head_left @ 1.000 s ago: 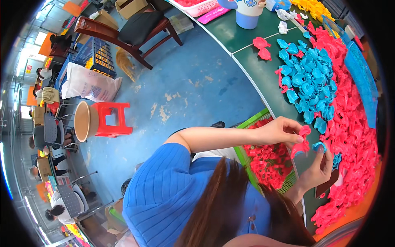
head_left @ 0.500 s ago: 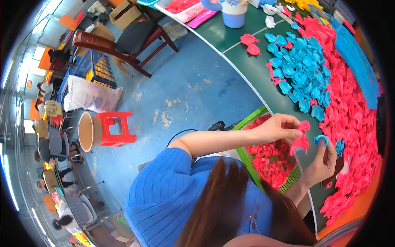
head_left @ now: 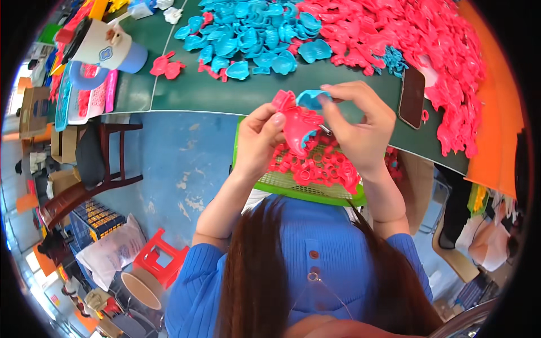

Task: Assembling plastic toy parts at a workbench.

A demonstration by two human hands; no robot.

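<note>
Green table edge; hands join pink piece.

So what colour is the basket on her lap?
Green basket, holding pink pieces; seen in the head view.

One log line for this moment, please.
left hand: grips pink plastic piece | right hand: pinches blue plastic piece against it | below: green basket

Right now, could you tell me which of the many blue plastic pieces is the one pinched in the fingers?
It is the curved blue plastic piece pinched by the right hand against the pink plastic part held by the left hand; the other blue pieces lie loose on the green table.
</note>
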